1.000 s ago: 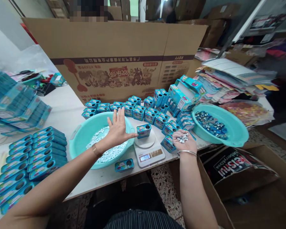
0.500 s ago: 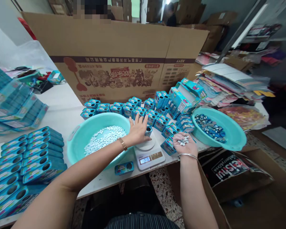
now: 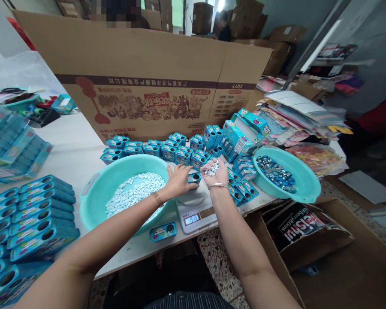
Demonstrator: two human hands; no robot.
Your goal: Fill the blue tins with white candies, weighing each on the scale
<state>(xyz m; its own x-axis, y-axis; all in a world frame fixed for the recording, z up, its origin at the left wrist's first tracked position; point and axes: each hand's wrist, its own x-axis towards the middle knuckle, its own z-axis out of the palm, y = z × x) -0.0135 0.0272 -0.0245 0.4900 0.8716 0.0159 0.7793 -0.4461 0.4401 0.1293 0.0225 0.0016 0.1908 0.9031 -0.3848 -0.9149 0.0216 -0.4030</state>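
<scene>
My left hand (image 3: 177, 182) grips a small blue tin (image 3: 194, 177) that stands on the white kitchen scale (image 3: 196, 210). My right hand (image 3: 214, 172) is cupped palm up, right beside the tin, with a heap of small white candies (image 3: 211, 168) in it. A teal basin (image 3: 116, 189) holding many white candies sits just left of the scale. One more blue tin (image 3: 162, 231) lies on the table in front of the basin.
Several rows of blue tins (image 3: 167, 148) stand behind the scale, before a big cardboard sheet (image 3: 154, 81). A second teal basin (image 3: 296, 189) with round lids is at the right. Stacked blue trays (image 3: 28, 219) lie at the left, and an open carton (image 3: 324, 257) sits on the floor.
My left hand went from over the candy basin to the tin on the scale and closed on it. My right hand carried its candies left, up to the tin.
</scene>
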